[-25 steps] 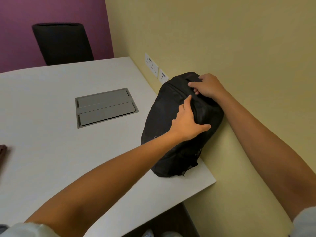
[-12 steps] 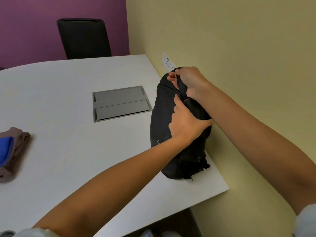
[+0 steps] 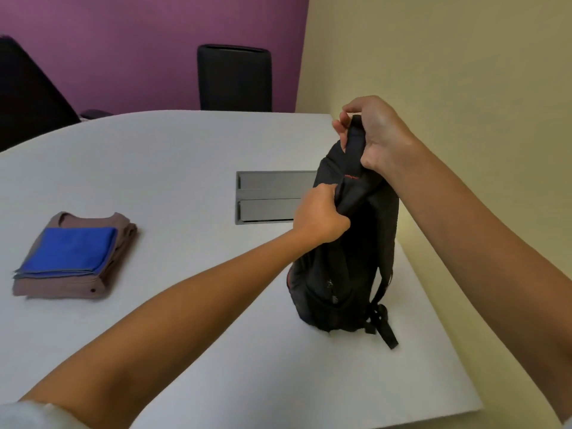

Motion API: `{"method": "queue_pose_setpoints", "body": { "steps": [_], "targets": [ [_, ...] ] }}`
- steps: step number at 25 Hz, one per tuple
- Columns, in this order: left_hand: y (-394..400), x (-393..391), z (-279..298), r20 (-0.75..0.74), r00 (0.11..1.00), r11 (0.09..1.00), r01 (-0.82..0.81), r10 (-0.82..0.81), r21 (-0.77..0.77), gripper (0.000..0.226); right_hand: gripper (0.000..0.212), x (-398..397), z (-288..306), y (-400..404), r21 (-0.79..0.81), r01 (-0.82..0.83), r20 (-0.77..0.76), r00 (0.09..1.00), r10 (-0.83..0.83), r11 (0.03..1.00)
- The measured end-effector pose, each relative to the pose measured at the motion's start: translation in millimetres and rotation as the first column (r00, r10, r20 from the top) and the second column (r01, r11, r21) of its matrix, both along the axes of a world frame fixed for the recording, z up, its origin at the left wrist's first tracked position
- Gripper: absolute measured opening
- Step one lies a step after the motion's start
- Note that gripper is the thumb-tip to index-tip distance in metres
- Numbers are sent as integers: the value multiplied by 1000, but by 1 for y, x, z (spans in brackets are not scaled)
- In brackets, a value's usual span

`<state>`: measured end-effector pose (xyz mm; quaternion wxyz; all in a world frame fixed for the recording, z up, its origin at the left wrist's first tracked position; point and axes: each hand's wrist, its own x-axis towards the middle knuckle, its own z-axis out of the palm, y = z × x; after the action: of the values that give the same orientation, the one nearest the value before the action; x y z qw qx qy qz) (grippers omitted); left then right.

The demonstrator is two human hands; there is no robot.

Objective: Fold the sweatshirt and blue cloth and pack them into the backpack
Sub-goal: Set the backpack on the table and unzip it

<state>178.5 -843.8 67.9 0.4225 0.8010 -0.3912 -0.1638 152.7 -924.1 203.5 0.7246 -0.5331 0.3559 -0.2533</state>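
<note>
The right hand grips the black backpack by its top handle; the left hand pinches its fabric. No writing is legible

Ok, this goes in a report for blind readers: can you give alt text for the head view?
A person's right hand grips the top handle of an upright black backpack while the left hand pinches its upper fabric. A folded blue cloth lies on a folded sweatshirt on the white table.

Floor box partly behind backpack
</note>
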Motion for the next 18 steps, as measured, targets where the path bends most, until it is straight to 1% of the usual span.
{"method": "queue_pose_setpoints", "body": {
  "steps": [2, 4, 5, 6, 8, 9, 11, 13, 14, 16, 18],
  "targets": [
    [19, 40, 6, 138, 989, 998, 48, -52, 37, 15, 6, 21, 4, 19, 5, 11, 24, 1000, -11, 1000],
    [39, 77, 15, 302, 946, 989, 87, -120, 120, 17, 21, 38, 8, 39, 43, -12, 48, 999, 10, 999],
    [48, 95, 20, 399, 904, 981, 90, -154, 174, 19, 28, 46, 9, 49, 63, -22, 68, 998, 17, 998],
    [56, 114, 26, 497, 849, 972, 79, -182, 220, 19, 29, 55, 9, 58, 75, -29, 98, 995, 21, 997],
    [72, 151, 34, 664, 711, 958, 47, -232, 284, 17, 16, 73, -1, 75, 53, -41, 141, 990, 33, 998],
    [83, 172, 35, 720, 644, 951, 41, -259, 306, 15, 13, 83, -10, 86, 39, -56, 158, 986, 50, 998],
    [105, 213, 30, 762, 560, 931, 48, -325, 362, 11, 21, 101, -33, 112, 36, -89, 196, 977, 81, 995],
    [129, 245, 15, 760, 502, 896, 75, -414, 438, 12, 27, 110, -57, 142, 96, -130, 212, 971, 108, 987],
    [141, 256, 6, 758, 457, 874, 103, -466, 476, 14, 27, 113, -71, 156, 151, -155, 215, 969, 120, 976],
    [163, 271, -16, 764, 329, 831, 169, -555, 530, 23, 22, 113, -98, 181, 274, -220, 235, 959, 157, 936],
    [185, 279, -35, 777, 216, 805, 218, -591, 552, 27, 19, 112, -119, 199, 294, -284, 213, 950, 227, 912]
  ]
}}
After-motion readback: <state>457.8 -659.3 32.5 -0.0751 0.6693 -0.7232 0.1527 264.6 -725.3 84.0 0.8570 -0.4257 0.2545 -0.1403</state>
